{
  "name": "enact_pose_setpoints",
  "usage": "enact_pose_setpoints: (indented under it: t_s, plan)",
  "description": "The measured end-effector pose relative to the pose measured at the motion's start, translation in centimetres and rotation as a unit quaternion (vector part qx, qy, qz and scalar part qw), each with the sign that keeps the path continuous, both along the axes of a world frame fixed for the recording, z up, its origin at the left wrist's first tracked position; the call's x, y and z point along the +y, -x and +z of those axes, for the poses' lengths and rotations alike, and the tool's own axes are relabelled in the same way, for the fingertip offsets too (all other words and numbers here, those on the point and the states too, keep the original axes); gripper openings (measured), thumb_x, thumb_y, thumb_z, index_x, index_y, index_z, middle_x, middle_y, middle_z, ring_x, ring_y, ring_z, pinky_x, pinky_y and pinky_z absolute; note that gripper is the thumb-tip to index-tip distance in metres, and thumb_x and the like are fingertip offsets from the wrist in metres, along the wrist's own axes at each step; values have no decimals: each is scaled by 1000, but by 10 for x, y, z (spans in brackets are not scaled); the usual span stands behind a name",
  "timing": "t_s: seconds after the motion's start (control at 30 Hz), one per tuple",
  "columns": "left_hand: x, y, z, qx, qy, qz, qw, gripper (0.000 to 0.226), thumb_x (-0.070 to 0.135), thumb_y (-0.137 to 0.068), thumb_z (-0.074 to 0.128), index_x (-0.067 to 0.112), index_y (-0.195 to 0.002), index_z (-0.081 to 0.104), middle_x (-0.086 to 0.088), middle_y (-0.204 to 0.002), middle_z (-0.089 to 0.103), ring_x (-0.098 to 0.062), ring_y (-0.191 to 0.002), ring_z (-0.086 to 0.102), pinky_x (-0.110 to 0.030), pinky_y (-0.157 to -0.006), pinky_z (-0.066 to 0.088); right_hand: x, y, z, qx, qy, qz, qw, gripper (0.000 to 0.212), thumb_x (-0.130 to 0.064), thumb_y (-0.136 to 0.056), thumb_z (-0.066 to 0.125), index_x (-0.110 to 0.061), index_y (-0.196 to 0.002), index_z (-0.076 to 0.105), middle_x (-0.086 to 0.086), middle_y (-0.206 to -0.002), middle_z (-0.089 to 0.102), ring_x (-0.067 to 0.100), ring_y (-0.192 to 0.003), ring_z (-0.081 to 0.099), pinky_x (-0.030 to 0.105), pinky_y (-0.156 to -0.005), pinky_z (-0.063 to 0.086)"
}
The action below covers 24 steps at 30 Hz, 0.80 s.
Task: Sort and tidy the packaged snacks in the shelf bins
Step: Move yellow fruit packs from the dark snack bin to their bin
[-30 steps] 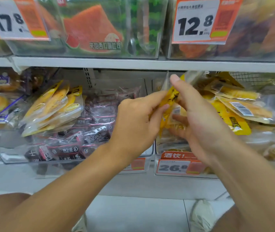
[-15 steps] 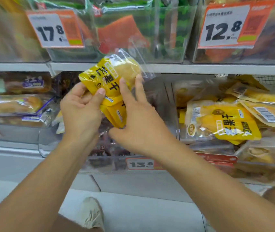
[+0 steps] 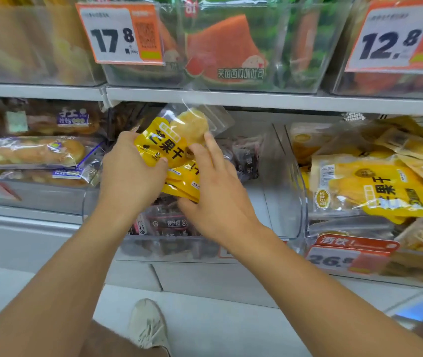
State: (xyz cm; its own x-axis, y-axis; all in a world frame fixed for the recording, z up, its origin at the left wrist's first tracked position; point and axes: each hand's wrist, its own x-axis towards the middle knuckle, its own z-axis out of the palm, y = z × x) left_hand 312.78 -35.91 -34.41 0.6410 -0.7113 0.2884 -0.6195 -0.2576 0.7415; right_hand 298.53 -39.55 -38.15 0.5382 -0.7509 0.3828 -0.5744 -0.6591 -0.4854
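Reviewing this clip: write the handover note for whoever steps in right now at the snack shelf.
Left hand grips a small stack of yellow mango packs; right hand holds the stack's lower right side. The stack is above the clear middle bin of dark packets. Matching yellow packs fill the right bin. Done: stack gathered. Left: probably move it to the right bin and straighten.

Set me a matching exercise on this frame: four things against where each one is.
Things:
1. yellow packets
2. dark packets
3. bread rolls
4. 17.8 price tag

Places:
A. clear bin below the hands
B. upper shelf bin front
C. between both hands
D. bin at far left

Pairs: 1-C, 2-A, 3-D, 4-B
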Motion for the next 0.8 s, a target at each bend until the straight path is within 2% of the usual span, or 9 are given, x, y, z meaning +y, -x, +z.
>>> enact_pose_setpoints:
  t_s: [0.1,0.17,0.27,0.37,0.43,0.6,0.67,0.73,0.8]
  plan:
    - [7,11,3,-156,-27,-8,987,23,34,-80,70,18,-90,57,4,-76,56,-23,-74,49,-31,-66,35,-2,9,1,0,-27,13,1000,99,-30,-78,68,-29,-156,8,0,-160,24,30,-138,31,42,-111,35]
    - [8,13,4,-223,-69,7,972,32,47,-76,67,15,-77,63,-1,-64,54,-26,-62,47,-31,-57,34,-8,13,4,46,-36,14,998,102,-38,-79,67,-34,-157,3,-2,-155,32,31,-135,32,42,-106,39]
    - [8,18,7,-279,-135,44,950,61,69,-74,65,10,-58,56,-7,-55,49,-26,-54,46,-28,-49,29,-25,11,12,142,-62,26,988,95,-51,-79,65,-36,-156,12,-5,-156,27,35,-136,32,50,-104,42]
    - [3,25,12,-316,-115,72,939,60,69,-72,69,10,-78,62,-13,-78,60,-37,-78,59,-35,-57,39,-41,8,19,150,-107,67,981,99,-52,-76,68,-36,-156,10,-3,-155,26,35,-137,34,52,-105,41]
    - [-2,31,14,-326,-72,54,941,54,60,-74,73,12,-95,60,-14,-97,58,-38,-96,56,-43,-67,42,-46,12,20,153,-127,84,976,104,-56,-76,70,-38,-156,6,-6,-159,19,34,-143,24,53,-110,36]
    - [-18,45,7,-362,-26,-45,931,36,44,-80,71,18,-106,68,-10,-111,57,-39,-105,51,-49,-83,42,-38,52,33,174,-112,95,974,102,-66,-79,67,-35,-157,9,2,-167,1,28,-153,1,51,-121,17]
    - [-26,57,8,-357,11,-134,924,32,42,-86,64,19,-107,69,-7,-111,62,-36,-105,55,-49,-86,46,-33,87,49,232,-57,85,967,93,-63,-83,65,-31,-157,19,3,-166,8,27,-152,9,47,-121,23]
    - [-36,80,11,-319,67,-237,915,31,42,-89,56,20,-106,69,-1,-107,65,-26,-101,60,-43,-87,48,-32,128,66,272,-3,43,961,76,-61,-85,63,-28,-149,38,2,-156,34,24,-142,34,45,-111,38]
    - [-44,109,9,-262,76,-360,893,35,47,-92,52,21,-108,69,5,-106,65,-15,-99,59,-36,-89,46,-33,169,77,299,8,-22,954,69,-63,-85,62,-28,-143,46,-3,-142,49,20,-130,47,43,-104,44]
